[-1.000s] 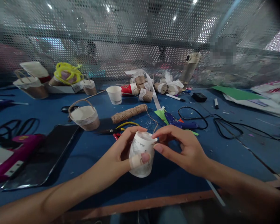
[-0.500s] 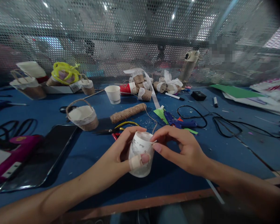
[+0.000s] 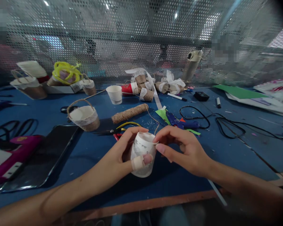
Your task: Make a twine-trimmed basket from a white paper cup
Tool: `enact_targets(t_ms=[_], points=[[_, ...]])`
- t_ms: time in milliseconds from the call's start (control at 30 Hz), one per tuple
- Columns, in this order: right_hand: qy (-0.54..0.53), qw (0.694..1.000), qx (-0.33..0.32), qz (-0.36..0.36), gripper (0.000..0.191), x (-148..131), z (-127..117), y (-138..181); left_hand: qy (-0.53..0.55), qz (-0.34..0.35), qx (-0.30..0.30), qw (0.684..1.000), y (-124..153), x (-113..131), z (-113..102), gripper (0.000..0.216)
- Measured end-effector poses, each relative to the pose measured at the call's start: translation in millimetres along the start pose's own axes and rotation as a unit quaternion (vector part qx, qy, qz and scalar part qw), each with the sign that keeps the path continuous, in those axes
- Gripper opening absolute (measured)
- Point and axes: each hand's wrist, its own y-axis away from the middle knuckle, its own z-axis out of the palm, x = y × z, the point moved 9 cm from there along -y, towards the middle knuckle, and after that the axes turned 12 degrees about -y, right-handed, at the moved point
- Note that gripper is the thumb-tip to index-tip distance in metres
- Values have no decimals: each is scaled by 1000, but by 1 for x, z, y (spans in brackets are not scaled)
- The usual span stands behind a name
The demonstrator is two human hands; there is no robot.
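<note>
A white paper cup (image 3: 143, 166) stands slightly tilted in my left hand (image 3: 124, 153), whose fingers wrap round its far side while the bandaged thumb presses the front. At the cup's right rim, the thumb and forefinger of my right hand (image 3: 184, 150) pinch the end of a brown twine (image 3: 157, 125). That twine runs back to a roll of twine (image 3: 129, 113) lying just beyond the cup. Scissors (image 3: 108, 132) with yellow and red handles lie partly behind my left hand. A blue glue gun (image 3: 182, 124) rests beyond my right hand.
On the left are a twine-handled cup basket (image 3: 86, 118), a dark phone (image 3: 44, 153) and a magenta tool (image 3: 19, 153). Another paper cup (image 3: 114, 94) and several wrapped cups (image 3: 146, 95) stand farther back. A black cord (image 3: 223, 127) loops on the right; a bottle (image 3: 191, 67) stands by the mesh.
Almost nothing differs. The cup and my fingers have shifted very slightly; my right hand keeps its pinch at the rim.
</note>
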Motion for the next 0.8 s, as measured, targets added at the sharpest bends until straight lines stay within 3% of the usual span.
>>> enact_targets(t_ms=[800], points=[[43, 999, -3, -22, 4, -4, 1, 2, 6, -5, 1, 1000, -2, 0, 0, 50]])
